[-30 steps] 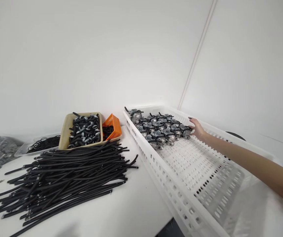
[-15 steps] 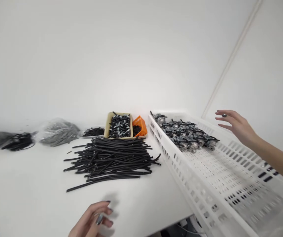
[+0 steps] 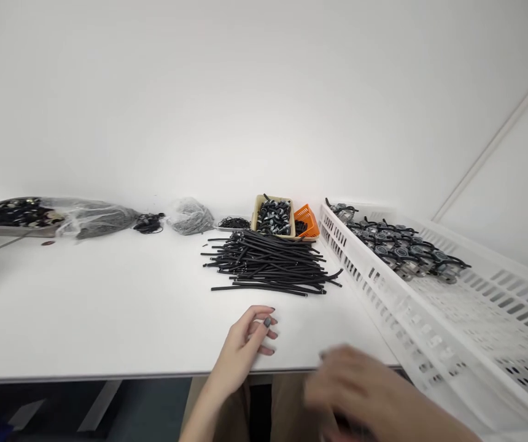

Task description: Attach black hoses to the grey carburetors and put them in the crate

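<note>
My left hand (image 3: 248, 337) rests over the front part of the white table (image 3: 107, 307), fingers loosely curved and apart, with nothing in it. In front of it lies a pile of black tubes (image 3: 268, 264). My right hand (image 3: 351, 387) is smeared by motion at the table's front edge, beside the white plastic crate (image 3: 411, 313); its fingers cannot be made out. Inside the crate, at the far end, sit several clear and grey parts with short black tubes (image 3: 402, 248).
Against the wall stand a cream tray of black and silver pieces (image 3: 273, 218), an orange basket (image 3: 309, 221), a shallow tray of black rings (image 3: 234, 223) and plastic bags (image 3: 190, 216). A long tray of dark parts (image 3: 13, 215) stands at far left.
The view has swung left. My right hand has come from above the crate to the table's front edge. My left hand stays over the table near the black tubes.
</note>
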{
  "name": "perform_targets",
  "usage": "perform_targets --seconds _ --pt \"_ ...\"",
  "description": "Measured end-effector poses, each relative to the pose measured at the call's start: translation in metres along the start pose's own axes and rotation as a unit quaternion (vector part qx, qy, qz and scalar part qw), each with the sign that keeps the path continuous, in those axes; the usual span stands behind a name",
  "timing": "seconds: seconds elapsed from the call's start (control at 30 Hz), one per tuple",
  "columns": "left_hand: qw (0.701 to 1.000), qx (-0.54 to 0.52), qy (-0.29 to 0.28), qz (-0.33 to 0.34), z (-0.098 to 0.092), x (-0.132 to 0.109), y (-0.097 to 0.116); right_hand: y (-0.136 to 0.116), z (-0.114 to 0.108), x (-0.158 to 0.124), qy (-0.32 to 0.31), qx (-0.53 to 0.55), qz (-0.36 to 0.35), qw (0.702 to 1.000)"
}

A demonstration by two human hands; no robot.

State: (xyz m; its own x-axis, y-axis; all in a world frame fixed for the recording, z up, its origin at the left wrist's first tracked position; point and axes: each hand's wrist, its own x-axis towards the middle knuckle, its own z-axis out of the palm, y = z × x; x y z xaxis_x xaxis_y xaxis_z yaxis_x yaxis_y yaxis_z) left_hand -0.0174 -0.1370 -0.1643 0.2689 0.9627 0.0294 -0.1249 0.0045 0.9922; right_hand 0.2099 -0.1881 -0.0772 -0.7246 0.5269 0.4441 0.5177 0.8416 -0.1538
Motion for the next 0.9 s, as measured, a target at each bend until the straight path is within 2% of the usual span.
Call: perform_targets --seconds 0.1,0.13,0.2,0.27,0.33,0.4,0.47,0.57,0.7,0.77,0.9 --pt "1.0 -0.011 -0.004 0.008 0.002 0.001 0.0 0.03 0.03 0.055 0.077 0.066 0.109 0.989" --pt "1.0 -0.017 -0.005 0.008 0.002 0.002 -0.001 0.048 0.04 0.075 0.116 0.093 0.144 0.978" --pt "1.0 -0.023 0.001 0.007 0.003 0.003 -0.002 0.092 0.056 0.114 0.152 0.121 0.206 0.959" --pt "1.0 -0.025 0.01 0.007 0.004 0.003 -0.002 0.138 0.066 0.147 0.182 0.082 0.267 0.943" --pt "1.0 -0.025 0.015 0.005 0.005 0.003 -0.003 0.179 0.072 0.173 0.174 0.012 0.323 0.93" --pt "0.999 -0.027 0.017 0.005 0.006 0.003 -0.004 0.212 0.075 0.19 0.125 -0.037 0.373 0.918" --pt "0.999 -0.031 0.019 0.005 0.006 0.003 -0.004 0.233 0.081 0.203 0.07 -0.072 0.357 0.929" --pt "0.999 -0.032 0.02 -0.001 0.006 0.003 -0.004 0.249 0.092 0.219 0.022 -0.1 0.339 0.935" --pt "0.999 -0.032 0.023 -0.004 0.007 0.001 -0.001 0.254 0.099 0.237 -0.05 -0.129 0.354 0.925" --pt "0.999 -0.029 0.026 -0.006 0.008 0.0 0.0 0.254 0.098 0.241 -0.063 -0.135 0.347 0.926" --pt "0.999 -0.022 0.025 -0.011 0.007 0.0 0.0 0.254 0.092 0.242 -0.075 -0.183 0.259 0.946"
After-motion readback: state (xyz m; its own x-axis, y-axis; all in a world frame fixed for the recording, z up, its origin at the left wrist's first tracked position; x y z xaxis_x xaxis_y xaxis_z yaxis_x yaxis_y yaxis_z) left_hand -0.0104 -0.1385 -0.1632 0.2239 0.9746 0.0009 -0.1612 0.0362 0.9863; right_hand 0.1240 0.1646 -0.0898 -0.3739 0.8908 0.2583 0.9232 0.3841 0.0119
